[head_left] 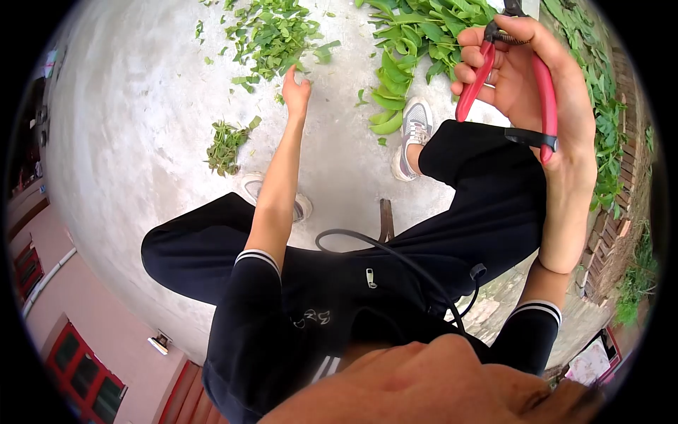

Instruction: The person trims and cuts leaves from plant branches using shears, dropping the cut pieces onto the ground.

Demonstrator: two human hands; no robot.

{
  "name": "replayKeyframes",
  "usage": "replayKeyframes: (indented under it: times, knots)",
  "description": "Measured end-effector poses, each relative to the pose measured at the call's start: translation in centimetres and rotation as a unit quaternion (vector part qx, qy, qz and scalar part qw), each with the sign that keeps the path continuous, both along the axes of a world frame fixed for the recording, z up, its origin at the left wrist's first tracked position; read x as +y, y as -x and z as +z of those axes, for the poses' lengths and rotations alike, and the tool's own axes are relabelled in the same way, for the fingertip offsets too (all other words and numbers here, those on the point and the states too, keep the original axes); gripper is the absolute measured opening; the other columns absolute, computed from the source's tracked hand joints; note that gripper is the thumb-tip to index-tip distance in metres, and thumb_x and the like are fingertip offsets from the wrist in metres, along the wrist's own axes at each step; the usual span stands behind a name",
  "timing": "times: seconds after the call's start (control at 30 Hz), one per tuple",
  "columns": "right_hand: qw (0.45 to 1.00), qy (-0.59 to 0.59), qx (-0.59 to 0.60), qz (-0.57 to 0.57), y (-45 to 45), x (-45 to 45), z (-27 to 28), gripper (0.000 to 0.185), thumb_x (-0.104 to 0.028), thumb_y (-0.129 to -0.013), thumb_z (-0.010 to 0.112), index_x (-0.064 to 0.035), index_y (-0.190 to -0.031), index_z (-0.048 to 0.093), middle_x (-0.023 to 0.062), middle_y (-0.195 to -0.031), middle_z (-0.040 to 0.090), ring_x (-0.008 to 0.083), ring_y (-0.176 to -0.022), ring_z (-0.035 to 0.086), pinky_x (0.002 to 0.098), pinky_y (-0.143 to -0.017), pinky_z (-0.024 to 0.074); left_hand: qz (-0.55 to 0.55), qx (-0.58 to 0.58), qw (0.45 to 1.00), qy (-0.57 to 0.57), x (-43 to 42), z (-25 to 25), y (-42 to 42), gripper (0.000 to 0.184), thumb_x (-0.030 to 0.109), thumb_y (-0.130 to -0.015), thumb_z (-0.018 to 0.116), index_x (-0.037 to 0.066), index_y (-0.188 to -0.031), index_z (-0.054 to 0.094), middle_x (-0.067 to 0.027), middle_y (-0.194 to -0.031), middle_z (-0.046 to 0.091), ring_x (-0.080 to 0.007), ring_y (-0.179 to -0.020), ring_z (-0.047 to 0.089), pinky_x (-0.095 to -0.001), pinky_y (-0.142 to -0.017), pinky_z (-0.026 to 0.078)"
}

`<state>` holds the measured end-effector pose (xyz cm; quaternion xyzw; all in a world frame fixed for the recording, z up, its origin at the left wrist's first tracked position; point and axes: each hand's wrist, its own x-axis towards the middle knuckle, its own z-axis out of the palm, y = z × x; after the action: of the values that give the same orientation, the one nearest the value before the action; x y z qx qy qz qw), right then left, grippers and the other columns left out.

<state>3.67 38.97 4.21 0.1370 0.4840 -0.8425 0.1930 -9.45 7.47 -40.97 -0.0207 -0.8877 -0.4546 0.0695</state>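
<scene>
My left hand [296, 93] reaches out at the near edge of a loose pile of cut green leaves [272, 35] on the concrete ground. Its thumb stands apart from the other fingers, which are partly hidden, and nothing shows in its grasp. At the upper right my right hand [526, 81] is raised, palm side showing, round pruning shears with red handles [548, 95]. The handles are spread, and the blades are partly cut off by the view's edge. A ring is on one finger. Leafy green stems [402, 67] lie to the left of the shears.
A small bunch of cut stems [227, 147] lies by one shoe [254, 187]; the other shoe [417, 131] is beside the leafy stems. A black cable [395, 253] crosses my lap. More greenery [607, 120] and a brick edging [600, 244] run along the right.
</scene>
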Motion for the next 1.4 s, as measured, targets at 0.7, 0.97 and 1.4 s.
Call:
replayKeyframes:
  times: [0.7, 0.97, 1.4]
  knots:
    - [0.976, 0.075, -0.023, -0.204, -2.4, 2.3, 2.4, 0.026, -0.022, -0.096, 0.054, 0.0029, -0.092, 0.061, 0.0138, -0.083, 0.067, 0.0271, -0.076, 0.066, 0.0431, -0.079, 0.0566, -0.222, -0.076, 0.956, 0.174, 17.9, -1.9, -5.8, 0.04, 0.031, -0.075, 0.079, 0.001, -0.1, 0.073, -0.0195, -0.086, 0.072, -0.0337, -0.084, 0.071, -0.0446, -0.078, 0.055]
    - [0.978, 0.01, -0.028, -0.205, -2.3, 3.2, 1.1, 0.026, -0.029, -0.097, 0.054, -0.0034, -0.101, 0.059, 0.012, -0.083, 0.067, 0.0287, -0.072, 0.067, 0.0453, -0.071, 0.0593, -0.375, -0.261, 0.889, 0.036, -0.1, 7.4, -2.8, 0.023, 0.021, -0.088, 0.079, 0.003, -0.102, 0.075, -0.0006, -0.085, 0.071, -0.0083, -0.07, 0.06, -0.0264, -0.064, 0.048]
    - [0.989, -0.02, -0.051, -0.134, 0.1, 0.4, -0.8, 0.032, -0.036, -0.093, 0.057, -0.0049, -0.09, 0.059, 0.0073, -0.074, 0.064, 0.0263, -0.065, 0.067, 0.0371, -0.057, 0.0578, -0.269, -0.128, 0.848, 0.439, -6.4, 7.5, -2.0, 0.027, 0.005, -0.086, 0.057, 0.012, -0.109, 0.07, -0.0127, -0.109, 0.07, -0.033, -0.107, 0.067, -0.0434, -0.081, 0.057]
